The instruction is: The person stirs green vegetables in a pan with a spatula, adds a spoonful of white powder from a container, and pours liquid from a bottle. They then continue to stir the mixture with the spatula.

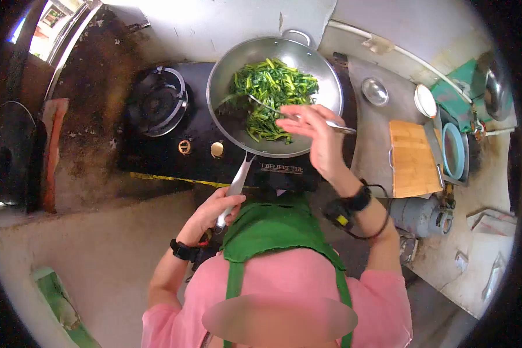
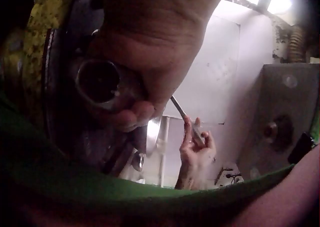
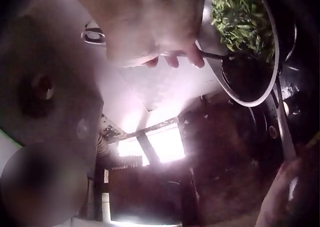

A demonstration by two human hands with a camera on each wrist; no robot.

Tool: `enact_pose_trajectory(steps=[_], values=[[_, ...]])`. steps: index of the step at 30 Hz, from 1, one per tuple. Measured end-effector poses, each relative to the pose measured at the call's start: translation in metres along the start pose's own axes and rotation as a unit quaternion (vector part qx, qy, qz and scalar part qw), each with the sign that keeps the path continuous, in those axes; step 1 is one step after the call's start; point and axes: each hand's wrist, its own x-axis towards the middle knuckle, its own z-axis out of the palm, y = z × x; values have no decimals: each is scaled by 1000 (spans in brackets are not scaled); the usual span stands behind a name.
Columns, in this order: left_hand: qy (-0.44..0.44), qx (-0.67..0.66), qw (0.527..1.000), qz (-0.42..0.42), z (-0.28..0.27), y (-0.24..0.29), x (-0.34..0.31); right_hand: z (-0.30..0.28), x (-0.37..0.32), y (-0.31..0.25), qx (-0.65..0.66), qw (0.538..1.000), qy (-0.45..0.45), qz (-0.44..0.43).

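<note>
On the stove sits a large metal wok (image 1: 326, 81) filled with chopped leafy greens (image 1: 275, 84). My left hand (image 1: 216, 207) grips the wok's long grey handle (image 1: 238, 181) near its end; the left wrist view shows the handle's hollow end (image 2: 98, 81) in the fist. Over the wok's right side, my right hand (image 1: 318, 136) holds the metal handle of a spatula (image 1: 267, 106), whose end sticks out past the palm. The spatula's dark, broad head (image 3: 242, 76) lies inside the wok at the left edge of the greens.
Left of the wok is a bare burner (image 1: 156, 103), with two knobs in front. On the right counter stand a wooden cutting board (image 1: 414, 156), a knife beside it, a metal lid (image 1: 375, 91), a white bowl (image 1: 425, 101) and a blue basin (image 1: 452, 151). Below is a gas cylinder (image 1: 412, 214).
</note>
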Motion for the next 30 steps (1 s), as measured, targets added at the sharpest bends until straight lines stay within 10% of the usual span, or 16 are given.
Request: enact_pose_trajectory(steps=[7, 9, 19, 23, 30], values=[[6, 1, 1000, 10, 1, -3, 0, 29, 19, 14, -118, 984, -28, -131], [7, 0, 1000, 15, 2, -2, 0, 7, 18, 20, -304, 905, -186, -234], [-32, -7, 999, 5, -4, -1, 3, -36, -61, -128, -382, 904, -184, -58], [-23, 1, 1000, 3, -2, 0, 1, -32, -54, -88, -506, 841, -174, -80], [-24, -13, 999, 15, -5, -7, 5, -38, -15, -102, -438, 869, -174, -151]])
